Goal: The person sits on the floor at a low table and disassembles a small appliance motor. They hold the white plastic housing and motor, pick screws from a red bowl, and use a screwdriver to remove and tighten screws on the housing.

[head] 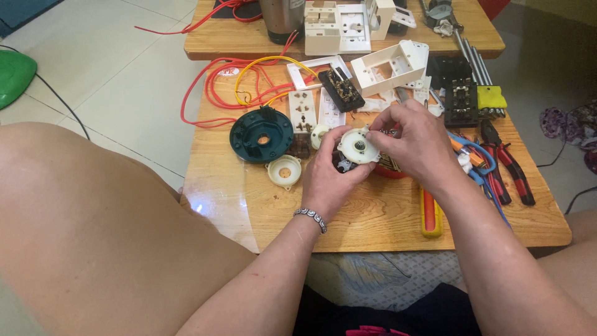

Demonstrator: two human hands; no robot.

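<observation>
Both hands mid-table, left hand (333,177) and right hand (415,142) fingers gripping white round part (358,146), bare wood toward near edge

Low wooden table (261,211): dark green round housing (261,134), white toothed disc (285,170), socket plates (302,111), red wires (211,93), pliers (510,165), yellow-handled screwdriver (430,214).
</observation>
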